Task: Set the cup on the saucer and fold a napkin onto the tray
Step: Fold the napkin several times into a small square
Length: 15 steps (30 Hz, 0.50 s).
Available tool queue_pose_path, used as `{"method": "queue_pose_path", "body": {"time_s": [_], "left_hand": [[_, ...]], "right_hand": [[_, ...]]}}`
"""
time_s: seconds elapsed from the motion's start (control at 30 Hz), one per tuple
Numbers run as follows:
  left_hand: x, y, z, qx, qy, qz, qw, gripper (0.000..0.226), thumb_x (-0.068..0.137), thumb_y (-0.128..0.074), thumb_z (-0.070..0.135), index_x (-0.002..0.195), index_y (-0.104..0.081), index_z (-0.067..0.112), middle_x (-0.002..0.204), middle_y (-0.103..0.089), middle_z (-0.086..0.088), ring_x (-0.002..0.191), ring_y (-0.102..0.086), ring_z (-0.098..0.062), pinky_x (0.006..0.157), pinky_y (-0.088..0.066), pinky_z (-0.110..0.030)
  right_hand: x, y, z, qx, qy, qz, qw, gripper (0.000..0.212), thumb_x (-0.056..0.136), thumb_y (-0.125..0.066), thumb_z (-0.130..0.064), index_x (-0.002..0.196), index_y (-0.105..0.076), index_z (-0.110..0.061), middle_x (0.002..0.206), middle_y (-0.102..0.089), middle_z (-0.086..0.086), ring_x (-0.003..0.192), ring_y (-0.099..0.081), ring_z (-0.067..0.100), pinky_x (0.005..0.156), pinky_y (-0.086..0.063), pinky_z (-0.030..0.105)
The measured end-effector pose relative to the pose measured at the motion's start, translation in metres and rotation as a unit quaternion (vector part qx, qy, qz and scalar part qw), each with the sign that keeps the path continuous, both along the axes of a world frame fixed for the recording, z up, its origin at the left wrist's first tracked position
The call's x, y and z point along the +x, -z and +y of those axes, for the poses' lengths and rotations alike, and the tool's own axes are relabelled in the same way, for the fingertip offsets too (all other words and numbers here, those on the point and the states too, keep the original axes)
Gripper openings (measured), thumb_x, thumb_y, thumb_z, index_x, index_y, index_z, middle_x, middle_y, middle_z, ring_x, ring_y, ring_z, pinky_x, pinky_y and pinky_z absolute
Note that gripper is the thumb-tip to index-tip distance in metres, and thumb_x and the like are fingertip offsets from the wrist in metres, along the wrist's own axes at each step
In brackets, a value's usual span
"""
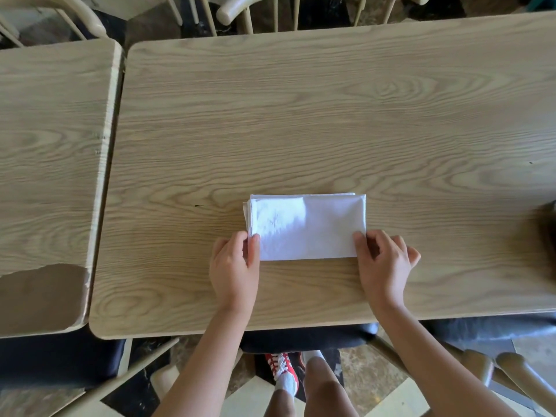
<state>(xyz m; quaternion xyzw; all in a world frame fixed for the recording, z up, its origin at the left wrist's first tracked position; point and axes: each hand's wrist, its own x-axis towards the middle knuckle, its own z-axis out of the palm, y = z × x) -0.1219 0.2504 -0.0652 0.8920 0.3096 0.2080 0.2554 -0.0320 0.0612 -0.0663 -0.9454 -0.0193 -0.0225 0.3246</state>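
A white napkin (307, 227) lies folded into a rectangle on the wooden table (301, 115), near its front edge. My left hand (236, 266) pinches the napkin's near left corner between thumb and fingers. At the near right corner, my right hand (382, 260) grips the cloth the same way. Cup, saucer and tray are not in view.
A second wooden table (51, 161) stands to the left across a narrow gap, with chipped veneer at its near corner. Pale chairs (240, 10) line the far side. A dark blurred thing (549, 233) shows at the right edge.
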Motion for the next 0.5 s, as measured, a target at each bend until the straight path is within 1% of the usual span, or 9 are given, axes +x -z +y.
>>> {"method": "queue_pose_path", "body": {"time_s": [0.1, 0.17, 0.27, 0.33, 0.37, 0.4, 0.43, 0.47, 0.5], "left_hand": [[0.002, 0.002, -0.001, 0.012, -0.016, 0.009, 1.000, 0.029, 0.087, -0.052, 0.027, 0.065, -0.055, 0.008, 0.047, -0.051, 0.000, 0.056, -0.042, -0.022, 0.053, -0.035, -0.027], [0.005, 0.002, 0.000, 0.021, -0.027, 0.011, 0.999, 0.029, 0.084, -0.054, 0.022, 0.058, -0.052, 0.009, 0.046, -0.047, 0.000, 0.053, -0.037, -0.022, 0.056, -0.036, -0.031], [0.011, -0.001, 0.000, 0.016, -0.050, 0.027, 0.998, 0.020, 0.077, -0.062, 0.016, 0.059, -0.056, 0.008, 0.055, -0.049, -0.007, 0.056, -0.042, -0.027, 0.059, -0.041, -0.039], [0.014, -0.004, -0.002, 0.014, -0.069, 0.043, 0.997, 0.010, 0.074, -0.068, 0.016, 0.078, -0.064, 0.008, 0.070, -0.057, -0.010, 0.069, -0.053, -0.032, 0.068, -0.041, -0.041], [0.015, -0.007, -0.002, 0.011, -0.080, 0.050, 0.995, 0.021, 0.074, -0.069, 0.018, 0.093, -0.065, 0.009, 0.083, -0.061, -0.012, 0.080, -0.056, -0.035, 0.075, -0.040, -0.042], [0.014, -0.008, -0.001, 0.013, -0.077, 0.052, 0.996, 0.035, 0.077, -0.067, 0.019, 0.110, -0.061, 0.008, 0.099, -0.063, -0.014, 0.095, -0.057, -0.036, 0.084, -0.039, -0.044], [0.014, -0.010, 0.001, 0.031, -0.057, 0.043, 0.997, 0.045, 0.082, -0.061, 0.021, 0.124, -0.052, 0.007, 0.117, -0.061, -0.015, 0.111, -0.053, -0.035, 0.094, -0.035, -0.045], [0.015, -0.012, 0.002, 0.060, -0.016, 0.032, 0.998, 0.052, 0.086, -0.053, 0.023, 0.133, -0.042, 0.006, 0.133, -0.052, -0.016, 0.126, -0.043, -0.032, 0.104, -0.028, -0.046], [0.017, -0.015, 0.001, 0.090, 0.031, 0.028, 0.995, 0.055, 0.088, -0.045, 0.023, 0.139, -0.033, 0.006, 0.144, -0.042, -0.014, 0.136, -0.031, -0.028, 0.110, -0.019, -0.046]], "right_hand": [[0.002, 0.001, 0.003, -0.006, 0.005, -0.004, 1.000, 0.027, 0.085, -0.055, -0.034, 0.070, -0.062, -0.012, 0.058, -0.057, -0.005, 0.067, -0.045, 0.018, 0.079, -0.021, 0.032], [0.002, 0.002, 0.003, -0.015, 0.010, -0.004, 1.000, 0.023, 0.086, -0.060, -0.030, 0.072, -0.063, -0.012, 0.060, -0.060, -0.003, 0.067, -0.047, 0.019, 0.080, -0.021, 0.033], [0.004, 0.002, 0.005, -0.022, 0.021, 0.003, 1.000, 0.017, 0.084, -0.064, -0.028, 0.075, -0.062, -0.014, 0.061, -0.059, -0.004, 0.069, -0.050, 0.022, 0.082, -0.023, 0.035], [0.006, 0.001, 0.006, -0.016, 0.029, 0.012, 0.999, 0.014, 0.082, -0.065, -0.029, 0.079, -0.059, -0.017, 0.060, -0.056, -0.006, 0.069, -0.051, 0.021, 0.081, -0.023, 0.034], [0.007, 0.000, 0.007, -0.012, 0.029, 0.011, 0.999, 0.014, 0.081, -0.066, -0.028, 0.083, -0.058, -0.017, 0.060, -0.055, -0.007, 0.068, -0.052, 0.021, 0.080, -0.023, 0.034], [0.008, -0.002, 0.007, -0.010, 0.028, 0.005, 1.000, 0.016, 0.080, -0.066, -0.028, 0.088, -0.058, -0.017, 0.062, -0.054, -0.006, 0.069, -0.053, 0.021, 0.079, -0.023, 0.034], [0.010, -0.004, 0.007, -0.016, 0.023, -0.010, 1.000, 0.020, 0.080, -0.065, -0.028, 0.094, -0.058, -0.016, 0.066, -0.054, -0.005, 0.071, -0.054, 0.022, 0.079, -0.023, 0.034], [0.011, -0.005, 0.006, -0.039, 0.009, -0.037, 0.999, 0.025, 0.081, -0.061, -0.031, 0.101, -0.058, -0.016, 0.072, -0.056, -0.002, 0.076, -0.055, 0.024, 0.078, -0.024, 0.035], [0.012, -0.007, 0.008, -0.075, -0.019, -0.068, 0.995, 0.032, 0.084, -0.055, -0.033, 0.110, -0.057, -0.015, 0.082, -0.059, 0.001, 0.084, -0.054, 0.025, 0.080, -0.025, 0.036]]}}
